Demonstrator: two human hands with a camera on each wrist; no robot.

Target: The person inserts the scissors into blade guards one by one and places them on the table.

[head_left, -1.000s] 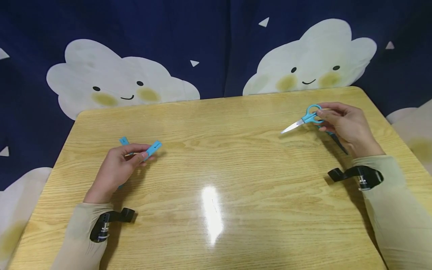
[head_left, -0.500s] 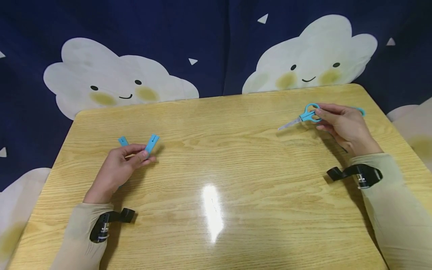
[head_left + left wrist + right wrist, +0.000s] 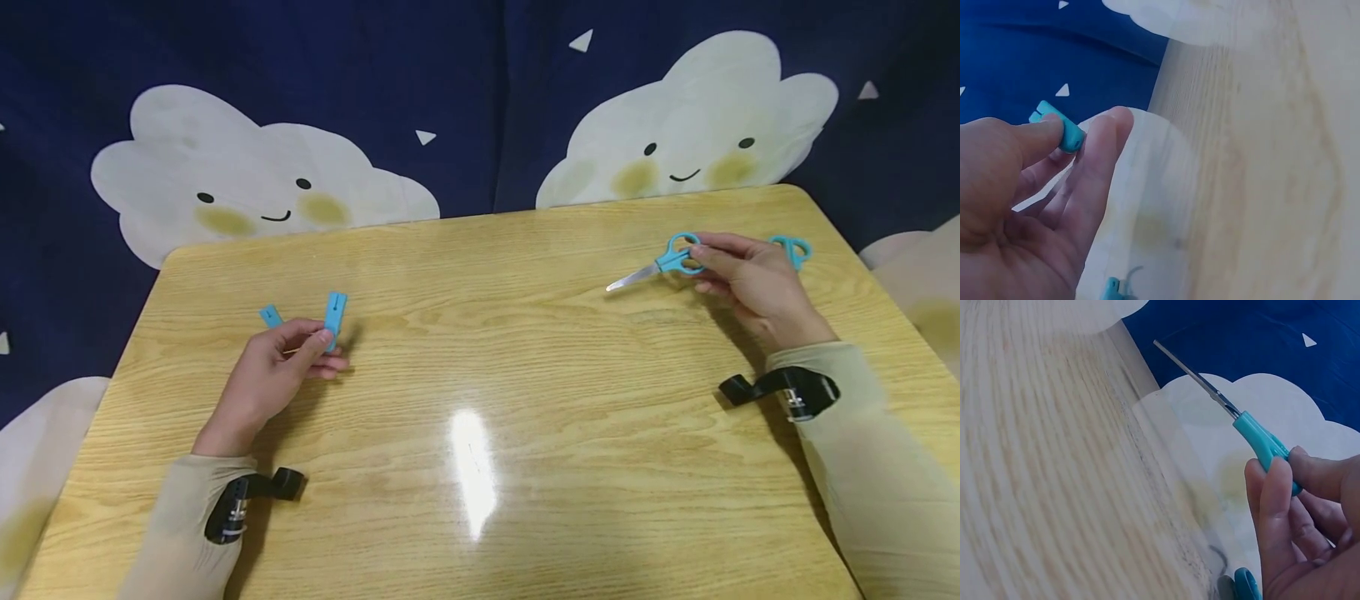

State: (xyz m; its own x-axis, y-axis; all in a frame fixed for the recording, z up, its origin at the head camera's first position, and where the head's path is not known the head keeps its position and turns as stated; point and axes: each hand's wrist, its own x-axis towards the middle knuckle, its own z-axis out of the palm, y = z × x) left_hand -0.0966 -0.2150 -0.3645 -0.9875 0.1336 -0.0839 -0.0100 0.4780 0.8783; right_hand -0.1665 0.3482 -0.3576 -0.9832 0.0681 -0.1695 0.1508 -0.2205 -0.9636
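Note:
In the head view, my left hand [image 3: 266,375] pinches a small flat blue piece with a slot in one end [image 3: 335,315] between thumb and fingers. Its rounded other end shows in the left wrist view, where the piece [image 3: 1072,139] has a small hole. My right hand [image 3: 757,287] holds blue-handled scissors [image 3: 672,262] by the finger loops, with the blades together and pointing left. Seen from the right wrist, the scissors [image 3: 1262,442] are edge-on above the tabletop. A second pair of blue-handled scissors [image 3: 792,250] lies behind my right hand, mostly hidden by it.
Another slotted blue piece [image 3: 271,315] lies on the wooden table [image 3: 480,350], partly covered by my left hand. A dark blue curtain with white clouds [image 3: 480,100] stands along the far edge. Each sleeve carries a black wrist camera mount.
The blue piece in my left hand has turned from leaning right to nearly upright. My right hand has shifted slightly left with its scissors, so the handles of the second pair now show.

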